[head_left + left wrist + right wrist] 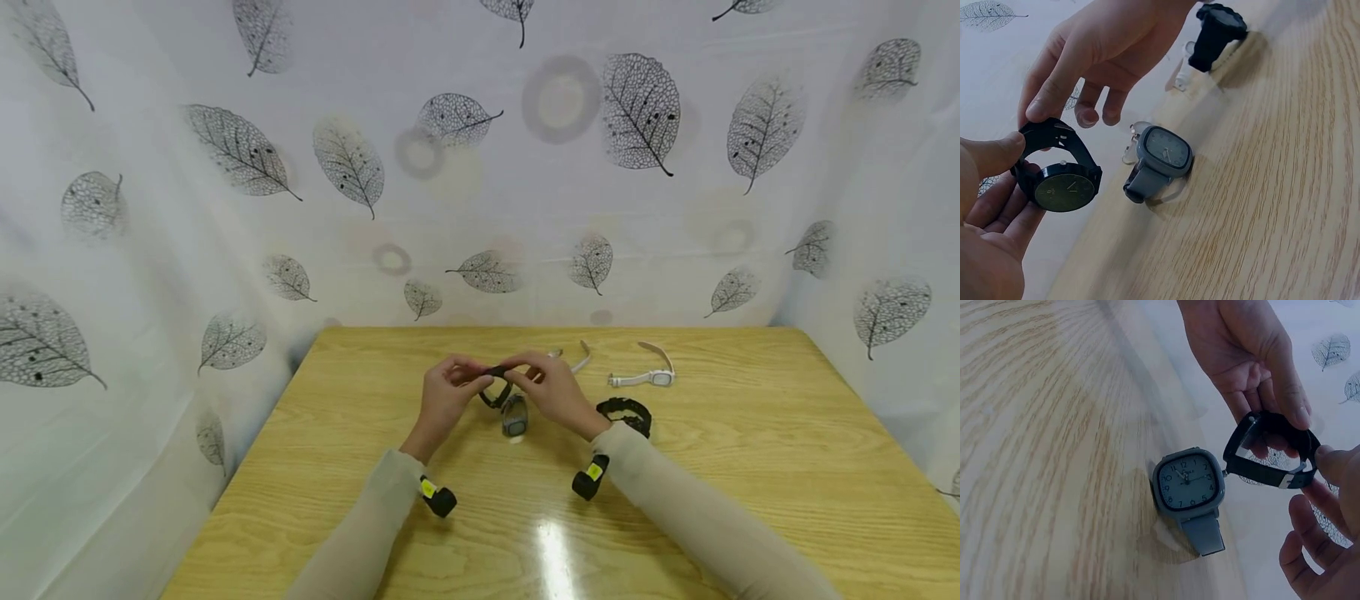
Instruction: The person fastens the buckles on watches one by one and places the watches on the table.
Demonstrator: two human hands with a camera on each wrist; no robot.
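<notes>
Both hands hold a black round-faced wristwatch [1065,190] up above the table, its strap looped into a ring. My left hand [441,400] grips the strap between thumb and fingers on one side. My right hand [553,392] pinches the band at the other side, close to the left fingertips; in the right wrist view the silvery buckle [1286,481] lies by its thumb. The dial faces away from the head view and shows in the left wrist view. Just below stands a grey square-faced watch [1188,481] with its grey strap looped behind it.
A chunky black watch [628,414] lies on the wooden table [750,467] beside the right wrist. Farther back is a white watch [660,378], and a second white strap [582,360] shows partly behind the right hand. A leaf-patterned curtain [480,192] surrounds the table's back and sides.
</notes>
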